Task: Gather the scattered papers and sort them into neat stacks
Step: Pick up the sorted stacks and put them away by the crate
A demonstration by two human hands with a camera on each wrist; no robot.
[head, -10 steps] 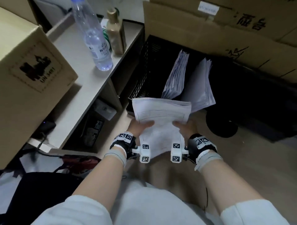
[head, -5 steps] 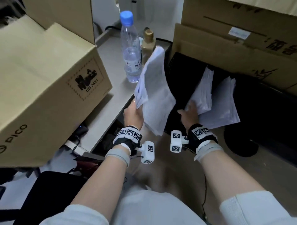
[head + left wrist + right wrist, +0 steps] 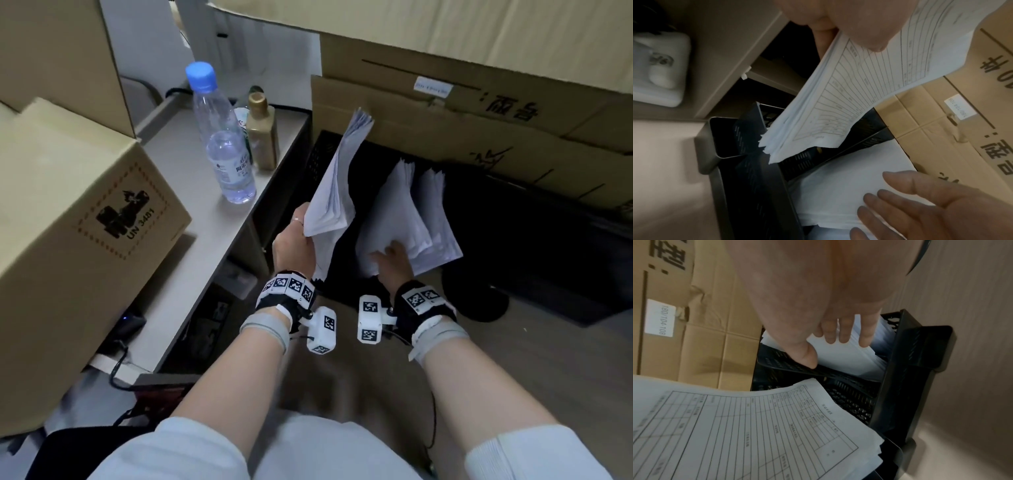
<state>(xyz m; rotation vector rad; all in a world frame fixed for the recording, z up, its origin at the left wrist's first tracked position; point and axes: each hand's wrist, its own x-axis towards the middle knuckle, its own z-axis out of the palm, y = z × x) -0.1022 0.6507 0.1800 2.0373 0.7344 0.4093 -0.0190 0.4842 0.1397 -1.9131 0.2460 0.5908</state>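
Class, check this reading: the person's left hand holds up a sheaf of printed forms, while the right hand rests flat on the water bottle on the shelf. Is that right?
One detail is wrong. The right hand is not on the water bottle; its straight fingers press against the papers standing in the black file tray, as the right wrist view shows. The left hand does hold up the sheaf of printed forms.

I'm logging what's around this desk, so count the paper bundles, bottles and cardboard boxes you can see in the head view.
Paper bundles: 3, one in the left hand, two in the black file rack
Bottles: 2
Cardboard boxes: 4
Total: 9
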